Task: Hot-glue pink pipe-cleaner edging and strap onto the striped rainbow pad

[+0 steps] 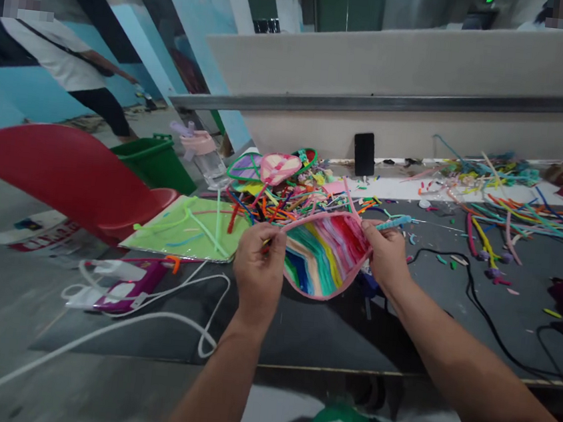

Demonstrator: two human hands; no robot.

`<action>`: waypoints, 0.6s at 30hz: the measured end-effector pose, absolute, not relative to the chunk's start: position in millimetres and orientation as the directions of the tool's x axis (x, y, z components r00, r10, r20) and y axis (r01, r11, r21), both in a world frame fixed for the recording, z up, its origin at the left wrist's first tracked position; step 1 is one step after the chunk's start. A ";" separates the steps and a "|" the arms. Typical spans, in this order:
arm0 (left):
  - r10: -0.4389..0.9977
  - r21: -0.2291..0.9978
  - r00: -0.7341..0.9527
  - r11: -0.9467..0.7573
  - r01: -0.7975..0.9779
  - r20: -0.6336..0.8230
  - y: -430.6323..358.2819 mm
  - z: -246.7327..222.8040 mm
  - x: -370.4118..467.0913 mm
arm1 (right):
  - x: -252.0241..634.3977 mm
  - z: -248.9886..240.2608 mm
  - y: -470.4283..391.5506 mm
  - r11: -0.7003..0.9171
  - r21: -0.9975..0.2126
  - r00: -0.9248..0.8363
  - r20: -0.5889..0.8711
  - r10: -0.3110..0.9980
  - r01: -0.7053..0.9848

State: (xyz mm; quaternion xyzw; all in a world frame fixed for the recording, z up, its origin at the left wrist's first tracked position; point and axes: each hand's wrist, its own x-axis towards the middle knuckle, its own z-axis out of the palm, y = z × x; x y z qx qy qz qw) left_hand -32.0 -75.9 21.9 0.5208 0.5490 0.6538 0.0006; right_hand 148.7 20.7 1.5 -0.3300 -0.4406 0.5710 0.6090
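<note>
Between my hands, above the table, is a striped pipe-cleaner piece (pixel 322 255) with a pink rim, its bands running from blue and green through yellow to pink and red. My left hand (pixel 260 259) is closed in a pinch on its left edge. My right hand (pixel 384 252) pinches the upper right edge, fingers closed. A light-blue slim thing (pixel 395 223) shows just behind the right fingers; I cannot tell whether they hold it. A pink strand (pixel 350 198) rises from the top of the rim. Behind lies a heap of coloured pipe-cleaner pieces (pixel 275 203).
A green sheet (pixel 183 231) and a purple power strip (pixel 135 286) with white cables lie left. A clear bottle (pixel 207 156) and phone (pixel 364 154) stand at the back. Loose pipe cleaners (pixel 517 216) and a black cable (pixel 474 292) lie right. A red chair (pixel 73 179) adjoins the table.
</note>
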 end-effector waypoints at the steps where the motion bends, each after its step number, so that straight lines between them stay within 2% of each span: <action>1: 0.579 0.742 -0.479 -0.399 0.539 0.660 -82.2 22.3 -26.2 | 148.5 1.2 18.8 0.141 -0.908 -0.039 0.170 0.985 -0.394; 5: 0.651 0.799 -0.483 -0.361 0.481 0.585 -107.2 21.9 -6.7 | 148.5 4.5 7.5 0.212 -0.927 -0.040 0.236 0.971 -0.308; 9: 0.810 0.915 -0.431 -0.315 0.252 0.398 -116.8 18.7 7.8 | 145.1 16.6 -14.4 0.359 -0.927 -0.047 0.365 0.930 -0.107; 11: 0.840 0.942 -0.427 -0.297 0.156 0.335 -115.7 16.7 13.1 | 140.9 22.5 -27.8 0.417 -0.909 -0.085 0.417 0.905 -0.021; 13: 0.827 0.939 -0.445 -0.317 0.133 0.343 -115.5 15.5 15.5 | 136.4 26.4 -39.6 0.463 -0.886 -0.135 0.457 0.879 0.015; 18: 0.731 0.885 -0.500 -0.378 0.271 0.465 -129.2 13.7 9.7 | 135.3 27.8 -58.6 0.573 -0.819 -0.219 0.556 0.802 0.016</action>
